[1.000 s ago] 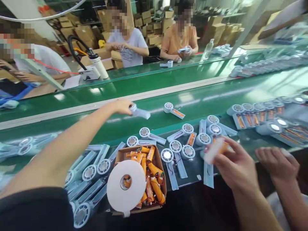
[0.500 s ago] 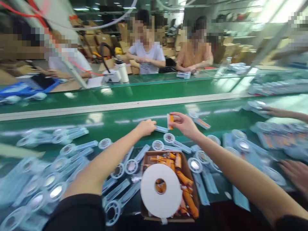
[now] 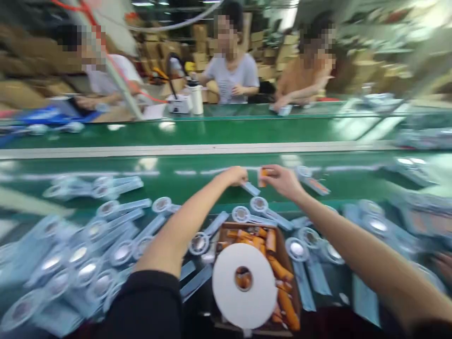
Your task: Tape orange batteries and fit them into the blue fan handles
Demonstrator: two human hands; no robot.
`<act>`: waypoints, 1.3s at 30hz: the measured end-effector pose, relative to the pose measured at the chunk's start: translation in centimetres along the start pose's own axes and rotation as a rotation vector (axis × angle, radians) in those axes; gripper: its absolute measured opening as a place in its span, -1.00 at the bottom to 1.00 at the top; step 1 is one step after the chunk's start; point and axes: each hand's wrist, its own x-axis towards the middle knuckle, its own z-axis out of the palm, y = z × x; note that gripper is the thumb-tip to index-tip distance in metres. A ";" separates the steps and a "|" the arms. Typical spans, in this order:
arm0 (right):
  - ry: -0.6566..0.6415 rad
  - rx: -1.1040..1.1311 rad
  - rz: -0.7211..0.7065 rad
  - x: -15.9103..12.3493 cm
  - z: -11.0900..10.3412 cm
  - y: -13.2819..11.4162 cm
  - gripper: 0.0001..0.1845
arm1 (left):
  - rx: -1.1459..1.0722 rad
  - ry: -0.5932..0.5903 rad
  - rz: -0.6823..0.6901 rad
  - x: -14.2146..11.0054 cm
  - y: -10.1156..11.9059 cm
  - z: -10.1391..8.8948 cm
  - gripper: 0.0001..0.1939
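My left hand is out over the green belt, closed around a light-blue handheld fan shell; its handle end sticks out to the right and the rest is hidden by my fingers. Just right of it, my right hand pinches an orange battery with a white strip on its left side. The battery is close to the shell's handle, apart from it. Below my arms, a cardboard box holds several orange batteries, and a white tape roll lies on top of them.
Many blue fan shells are piled at left, with more right of the box. A fan shell with an orange battery inside lies on the belt. Several people sit across the line; a co-worker's hand shows at far right.
My right hand has come from the near right to beside my left hand, bringing the battery. The view has swung right, then settled. Over the last half second both hands stay close together.
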 end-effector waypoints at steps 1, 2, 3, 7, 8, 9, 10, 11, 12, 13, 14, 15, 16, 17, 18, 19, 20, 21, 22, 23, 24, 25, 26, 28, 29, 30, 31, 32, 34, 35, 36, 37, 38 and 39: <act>-0.027 -0.053 0.002 0.5 0.4 0.3 -0.71 | -0.014 -0.034 0.026 0.8 -0.7 0.1 -0.67; -0.058 -0.109 0.008 0.9 0.7 0.7 -0.70 | -0.028 -0.044 0.039 1.6 -1.3 0.3 -0.67; -0.089 -0.163 0.011 1.2 1.0 1.1 -0.69 | -0.038 -0.057 0.050 2.3 -1.9 0.6 -0.68; -0.238 -0.375 0.002 1.4 1.6 1.9 -0.66 | -0.071 -0.043 0.024 3.6 -2.7 1.2 -0.68; -0.277 -0.433 -0.002 1.4 1.7 1.9 -0.65 | -0.076 -0.038 0.011 3.7 -2.7 1.3 -0.68; -0.317 -0.492 -0.005 1.3 1.9 1.9 -0.64 | -0.081 -0.037 -0.002 3.9 -2.6 1.4 -0.67; -0.354 -0.552 -0.004 1.2 2.1 1.8 -0.63 | -0.085 -0.037 -0.014 4.0 -2.4 1.6 -0.67; -0.389 -0.611 0.000 1.2 2.3 1.8 -0.61 | -0.089 -0.037 -0.026 4.2 -2.2 1.7 -0.66; -0.420 -0.665 0.006 1.2 2.6 1.7 -0.60 | -0.094 -0.038 -0.037 4.3 -2.0 1.9 -0.66; -0.448 -0.712 0.014 1.2 3.0 1.6 -0.60 | -0.099 -0.037 -0.049 4.5 -1.7 2.1 -0.66; -0.474 -0.751 0.022 1.3 3.4 1.4 -0.61 | -0.105 -0.035 -0.059 4.7 -1.4 2.2 -0.66; -0.496 -0.781 0.028 1.5 3.7 1.1 -0.63 | -0.113 -0.030 -0.070 4.8 -1.1 2.2 -0.67; -0.515 -0.803 0.034 1.8 4.0 0.8 -0.65 | -0.121 -0.023 -0.079 5.0 -0.8 2.2 -0.67; -0.532 -0.818 0.037 2.1 4.1 0.3 -0.66 | -0.128 -0.015 -0.089 5.0 -0.5 2.0 -0.69; -0.549 -0.824 0.038 2.4 3.9 -0.2 -0.67 | -0.135 -0.001 -0.098 4.9 -0.1 1.6 -0.72; -0.565 -0.823 0.039 2.7 3.4 -0.7 -0.66 | -0.140 0.022 -0.107 4.6 0.2 1.2 -0.73; -0.577 -0.821 0.042 2.7 2.5 -1.3 -0.63 | -0.143 0.054 -0.118 3.8 0.6 0.7 -0.72; -0.568 -0.810 0.036 2.2 1.3 -1.8 -0.59 | -0.142 0.098 -0.131 2.5 1.0 0.1 -0.67; -0.530 -0.783 0.014 1.3 -0.3 -2.4 -0.56 | -0.145 0.157 -0.127 0.7 1.4 -0.4 -0.62; -0.468 -0.735 -0.022 -0.3 -2.0 -2.9 -0.55 | -0.153 0.211 -0.086 -1.9 1.9 -0.7 -0.57; -0.389 -0.667 -0.070 -2.5 -3.7 -3.5 -0.56 | -0.161 0.254 -0.026 -5.0 2.3 -0.9 -0.52; -0.307 -0.569 -0.128 -5.4 -5.3 -4.0 -0.62 | -0.189 0.292 0.119 -8.6 2.7 -0.8 -0.52; -0.267 -0.456 -0.168 -8.7 -6.5 -4.5 -0.68 | -0.207 0.231 0.313 -12.4 3.2 -0.4 -0.51; -0.303 -0.238 -0.178 -16.0 -7.6 -5.3 -0.69 | -0.175 0.137 0.501 -19.7 4.3 1.1 -0.40; -0.338 -0.145 -0.152 -19.4 -7.3 -5.6 -0.69 | -0.140 0.146 0.498 -22.7 4.9 2.2 -0.38; -0.357 -0.067 -0.113 -22.5 -6.5 -5.8 -0.69 | -0.103 0.160 0.491 -25.1 5.4 3.3 -0.41; -0.372 0.003 -0.063 -25.2 -5.2 -5.9 -0.67 | -0.067 0.193 0.465 -26.8 5.9 4.3 -0.46; -0.383 0.064 -0.003 -27.2 -3.7 -6.0 -0.61 | -0.036 0.235 0.440 -28.0 6.3 5.3 -0.54; -0.405 0.128 0.099 -29.7 -0.3 -6.1 -0.46 | 0.005 0.328 0.396 -29.1 6.8 6.7 -0.62; -0.404 0.117 0.122 -30.2 1.3 -6.1 -0.41 | 0.014 0.369 0.382 -29.2 6.9 7.1 -0.65; -0.387 0.074 0.119 -30.4 2.6 -6.1 -0.39 | 0.019 0.394 0.375 -29.3 6.9 7.4 -0.68; -0.358 0.007 0.092 -30.4 3.6 -6.0 -0.41 | 0.020 0.400 0.371 -29.4 6.8 7.7 -0.67; -0.324 -0.067 0.046 -30.3 4.2 -6.0 -0.45 | 0.017 0.394 0.371 -29.7 6.6 8.0 -0.59; -0.292 -0.127 -0.013 -30.2 4.4 -5.9 -0.50 | 0.011 0.397 0.366 -30.1 6.5 8.4 -0.51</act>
